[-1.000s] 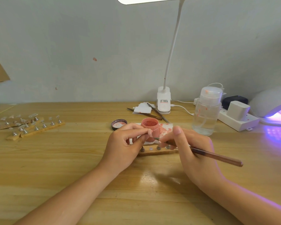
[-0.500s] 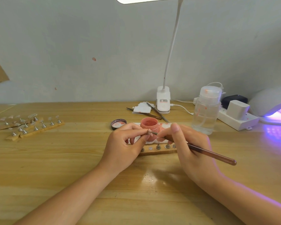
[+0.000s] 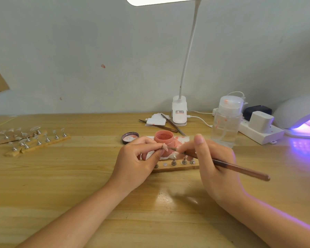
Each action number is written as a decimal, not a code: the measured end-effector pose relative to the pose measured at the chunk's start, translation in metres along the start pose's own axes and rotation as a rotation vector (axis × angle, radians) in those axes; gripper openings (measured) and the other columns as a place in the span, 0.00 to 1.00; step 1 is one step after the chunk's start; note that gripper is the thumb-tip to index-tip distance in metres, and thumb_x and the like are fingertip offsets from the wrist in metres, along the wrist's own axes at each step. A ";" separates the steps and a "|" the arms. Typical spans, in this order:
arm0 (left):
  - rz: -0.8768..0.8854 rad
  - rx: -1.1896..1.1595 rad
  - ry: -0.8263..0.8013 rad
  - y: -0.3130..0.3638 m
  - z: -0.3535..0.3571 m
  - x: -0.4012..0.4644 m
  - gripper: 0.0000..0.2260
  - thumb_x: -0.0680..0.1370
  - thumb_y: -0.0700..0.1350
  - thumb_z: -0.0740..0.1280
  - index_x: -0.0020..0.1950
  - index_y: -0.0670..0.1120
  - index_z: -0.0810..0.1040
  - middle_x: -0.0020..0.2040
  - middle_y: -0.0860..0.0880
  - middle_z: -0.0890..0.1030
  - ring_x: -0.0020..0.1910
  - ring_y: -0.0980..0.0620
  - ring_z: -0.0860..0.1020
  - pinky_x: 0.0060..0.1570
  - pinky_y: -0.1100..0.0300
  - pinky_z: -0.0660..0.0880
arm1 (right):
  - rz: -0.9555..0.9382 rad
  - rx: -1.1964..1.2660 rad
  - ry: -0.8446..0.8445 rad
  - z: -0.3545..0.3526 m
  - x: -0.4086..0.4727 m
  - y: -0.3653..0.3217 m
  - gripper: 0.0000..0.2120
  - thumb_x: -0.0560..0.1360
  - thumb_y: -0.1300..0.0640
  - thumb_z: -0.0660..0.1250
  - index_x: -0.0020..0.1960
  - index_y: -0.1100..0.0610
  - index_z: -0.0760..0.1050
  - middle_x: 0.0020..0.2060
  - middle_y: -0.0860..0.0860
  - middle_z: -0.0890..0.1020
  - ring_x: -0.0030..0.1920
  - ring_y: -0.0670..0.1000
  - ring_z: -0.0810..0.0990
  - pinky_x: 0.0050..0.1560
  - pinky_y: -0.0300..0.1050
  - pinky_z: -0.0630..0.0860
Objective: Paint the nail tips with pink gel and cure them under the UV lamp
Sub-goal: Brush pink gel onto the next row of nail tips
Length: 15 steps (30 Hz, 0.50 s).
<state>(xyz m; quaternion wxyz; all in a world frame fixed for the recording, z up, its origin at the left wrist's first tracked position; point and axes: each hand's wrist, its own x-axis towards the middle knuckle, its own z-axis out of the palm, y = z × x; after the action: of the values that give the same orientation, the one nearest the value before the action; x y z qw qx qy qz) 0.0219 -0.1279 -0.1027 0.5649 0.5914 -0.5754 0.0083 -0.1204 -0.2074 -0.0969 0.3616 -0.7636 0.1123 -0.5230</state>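
Wooden counter (image 3: pixel 61 185), light plank top, carrying all items below.

Left hand (image 3: pixel 138 160), centre: thumb and forefinger pinch a small pale nail tip on a metal stand (image 3: pixel 164 147), held just in front of the jar.

Right hand (image 3: pixel 215 163), at 3 o'clock of the left hand: fingers curled round a long brown wooden-handled brush (image 3: pixel 240 170); its fine end touches the held nail tip, its butt points to 4 o'clock.

Open pink gel jar (image 3: pixel 164 140), round, salmon-coloured, at 12 o'clock of the hands, standing on a white, pink-smeared paper sheet (image 3: pixel 183 139).

Dark round jar lid (image 3: pixel 130 137), pink-stained inside, lying at 9 o'clock of the jar.

Narrow wooden holder strip (image 3: pixel 175 167) with small metal stands, on the counter between and just behind the hands.

Further wooden strips with metal stands and clear nail tips (image 3: pixel 30 138), far at 9 o'clock.

White clip desk lamp (image 3: pixel 179 115) at 12 o'clock; small label on its base, writing unreadable. Beside it, white pads and dark metal tweezers (image 3: pixel 170 122).

Clear plastic pump bottle (image 3: pixel 227 120) at 2 o'clock, red spots on it.

White power strip with white adapter (image 3: pixel 260 122) and a dark plug, at 2 o'clock.

White domed UV lamp (image 3: pixel 301 115), at 3 o'clock, far edge, glowing violet, with items inside too small to tell.
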 end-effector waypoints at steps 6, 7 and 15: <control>-0.007 -0.006 0.012 -0.001 0.000 0.000 0.12 0.71 0.37 0.71 0.43 0.55 0.81 0.35 0.56 0.78 0.28 0.61 0.66 0.30 0.69 0.63 | 0.072 0.022 0.010 -0.001 -0.001 0.002 0.22 0.76 0.45 0.52 0.33 0.50 0.79 0.28 0.46 0.81 0.33 0.44 0.80 0.42 0.49 0.75; -0.012 -0.007 0.015 -0.002 0.000 0.000 0.13 0.71 0.36 0.71 0.43 0.55 0.81 0.35 0.56 0.79 0.27 0.61 0.66 0.29 0.69 0.64 | 0.049 0.025 0.019 -0.001 -0.001 0.001 0.21 0.76 0.46 0.52 0.34 0.50 0.79 0.29 0.46 0.81 0.34 0.44 0.80 0.41 0.48 0.75; -0.021 -0.026 0.017 -0.002 0.000 0.001 0.11 0.70 0.37 0.71 0.42 0.55 0.82 0.35 0.56 0.80 0.26 0.60 0.65 0.29 0.72 0.63 | 0.017 -0.018 0.049 -0.002 -0.001 0.002 0.22 0.76 0.47 0.53 0.32 0.52 0.79 0.27 0.43 0.80 0.32 0.40 0.78 0.40 0.40 0.71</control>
<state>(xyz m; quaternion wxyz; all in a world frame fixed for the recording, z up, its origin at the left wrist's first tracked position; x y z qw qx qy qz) 0.0233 -0.1291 -0.1036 0.5773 0.5899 -0.5646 0.0000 -0.1220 -0.2090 -0.0984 0.3562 -0.7527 0.1324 -0.5375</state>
